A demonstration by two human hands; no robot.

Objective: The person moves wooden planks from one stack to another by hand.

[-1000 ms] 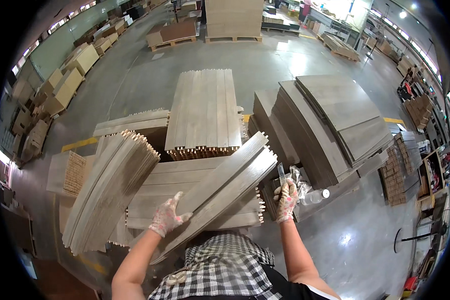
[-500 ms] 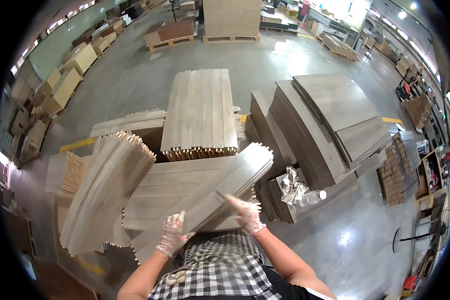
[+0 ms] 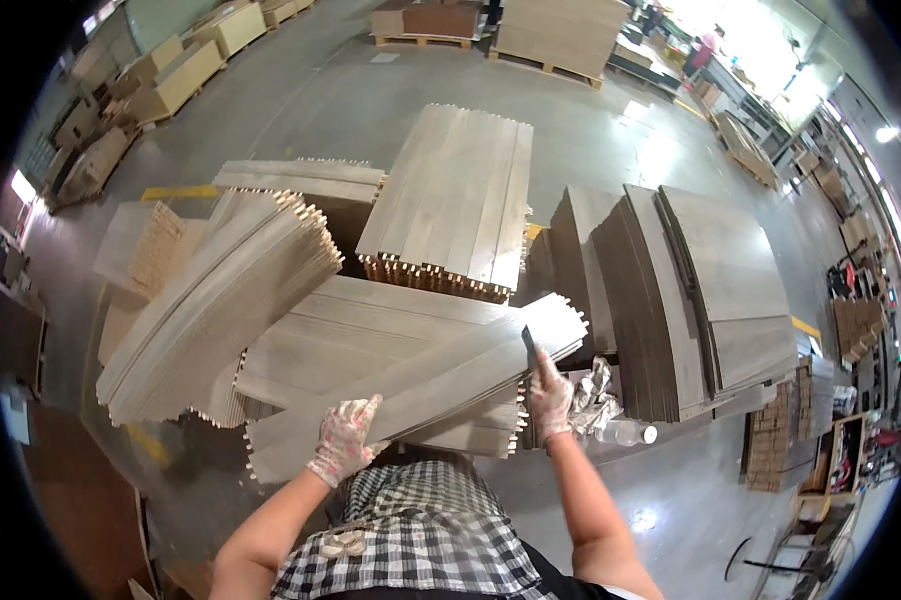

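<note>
A small stack of grey wood-grain boards (image 3: 420, 375) lies aslant in front of me, with pale dowels at its ends. My left hand (image 3: 345, 440), in a patterned work glove, grips the near edge of these boards left of centre. In my gloved right hand (image 3: 550, 397) is a thin dark tool (image 3: 528, 342), its tip at the top board near the right end; its exact kind is not clear. Beneath lies a wider layer of similar boards (image 3: 320, 325). A leaning bundle of dowelled boards (image 3: 215, 290) rests to the left.
A tall stack of dowelled boards (image 3: 450, 200) stands behind. Larger grey panels (image 3: 735, 290) are piled at right. Crumpled silver foil (image 3: 595, 395) and a clear bottle (image 3: 625, 432) with a white cap sit by my right hand. Loaded pallets (image 3: 550, 66) stand farther off on the floor.
The view has shifted, so the scene sits differently in the picture. My right hand and the dark tool have moved along the top board toward its far right end. My left hand keeps its hold.
</note>
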